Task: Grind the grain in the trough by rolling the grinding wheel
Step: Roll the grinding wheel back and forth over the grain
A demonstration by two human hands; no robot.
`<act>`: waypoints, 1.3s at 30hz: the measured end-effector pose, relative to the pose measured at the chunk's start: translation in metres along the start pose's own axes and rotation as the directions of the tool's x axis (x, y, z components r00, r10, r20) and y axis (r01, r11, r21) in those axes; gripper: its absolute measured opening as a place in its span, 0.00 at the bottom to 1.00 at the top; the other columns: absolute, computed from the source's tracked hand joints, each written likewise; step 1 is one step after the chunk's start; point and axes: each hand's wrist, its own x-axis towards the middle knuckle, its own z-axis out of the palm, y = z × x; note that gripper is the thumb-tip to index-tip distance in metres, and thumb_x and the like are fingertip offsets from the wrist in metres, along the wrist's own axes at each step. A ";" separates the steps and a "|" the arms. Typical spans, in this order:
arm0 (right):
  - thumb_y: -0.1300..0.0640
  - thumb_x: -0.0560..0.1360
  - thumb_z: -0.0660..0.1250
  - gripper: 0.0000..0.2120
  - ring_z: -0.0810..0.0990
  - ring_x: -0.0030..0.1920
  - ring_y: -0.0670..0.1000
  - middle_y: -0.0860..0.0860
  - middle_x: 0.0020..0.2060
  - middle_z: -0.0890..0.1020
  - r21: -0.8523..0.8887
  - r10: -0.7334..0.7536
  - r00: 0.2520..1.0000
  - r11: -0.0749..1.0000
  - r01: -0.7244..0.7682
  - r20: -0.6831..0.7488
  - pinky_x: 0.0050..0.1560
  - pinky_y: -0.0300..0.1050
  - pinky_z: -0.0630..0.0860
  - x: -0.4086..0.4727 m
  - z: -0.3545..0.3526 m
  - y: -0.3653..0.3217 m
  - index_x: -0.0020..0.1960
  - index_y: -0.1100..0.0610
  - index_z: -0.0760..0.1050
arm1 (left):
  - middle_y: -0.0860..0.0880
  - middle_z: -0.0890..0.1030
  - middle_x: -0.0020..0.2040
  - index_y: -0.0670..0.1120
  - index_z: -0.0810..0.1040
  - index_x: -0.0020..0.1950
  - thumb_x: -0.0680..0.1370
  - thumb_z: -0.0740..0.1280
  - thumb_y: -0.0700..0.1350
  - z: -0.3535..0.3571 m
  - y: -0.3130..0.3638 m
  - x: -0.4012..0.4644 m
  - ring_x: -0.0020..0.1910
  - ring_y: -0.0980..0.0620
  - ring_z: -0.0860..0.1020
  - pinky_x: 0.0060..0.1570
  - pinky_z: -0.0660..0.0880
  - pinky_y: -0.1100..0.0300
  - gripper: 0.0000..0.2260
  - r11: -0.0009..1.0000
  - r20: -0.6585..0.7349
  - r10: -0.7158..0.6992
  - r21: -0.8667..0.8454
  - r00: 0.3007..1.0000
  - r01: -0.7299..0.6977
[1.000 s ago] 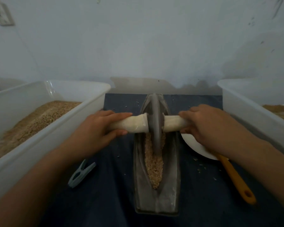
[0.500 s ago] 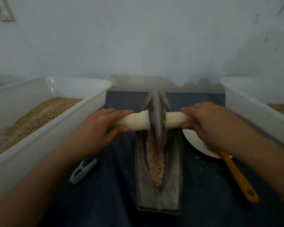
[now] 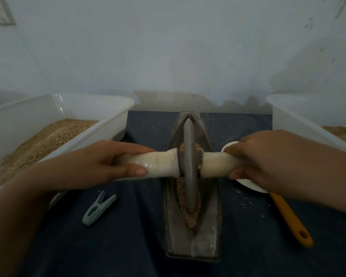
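We grip the handle with both hands: left hand (image 3: 100,164) and right hand (image 3: 268,158), fingers curled round it on either side of the grinding wheel (image 3: 188,166). The wheel stands upright in the trough (image 3: 208,226), whose length runs away from us; the grain (image 3: 190,218) lies beneath. A clothespin (image 3: 98,208) and spatula (image 3: 288,214) lie clear beside it.

Dim, scuffed pale wall (image 3: 168,47) behind a dark blue cloth-covered surface (image 3: 128,246); a fixture (image 3: 0,13) high on the wall's left.
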 end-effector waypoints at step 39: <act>0.40 0.76 0.60 0.13 0.71 0.43 0.45 0.45 0.46 0.76 -0.024 -0.019 0.999 1.000 0.018 -0.029 0.37 0.38 0.65 -0.002 0.006 0.000 0.56 0.45 0.72 | 0.65 0.78 0.57 0.71 0.71 0.61 0.68 0.65 0.67 0.000 -0.003 0.002 0.57 0.64 0.76 0.58 0.73 0.65 0.21 1.000 -0.015 0.007 -0.003 1.000 -0.007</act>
